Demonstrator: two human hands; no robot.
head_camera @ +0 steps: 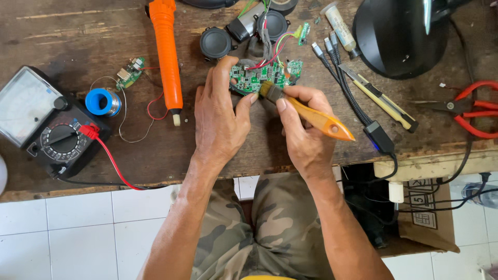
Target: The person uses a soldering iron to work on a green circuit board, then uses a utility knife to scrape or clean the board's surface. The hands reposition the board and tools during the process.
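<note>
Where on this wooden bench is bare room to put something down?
Bare wood lies at the far left, beyond the multimeter, and along the near edge between left hand and its red lead. Around the circuit board and speakers it is crowded.

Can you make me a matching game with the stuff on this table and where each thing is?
Things:
1. green circuit board
2. orange-handled brush
3. red pliers
4. meter with a dial

Places:
A. at the far right edge of the wooden table
B. held in the left hand
C. at the left end of the table, with a red wire plugged in
D. held in the right hand, bristles on the board

Pairs: 1-B, 2-D, 3-A, 4-C
</note>
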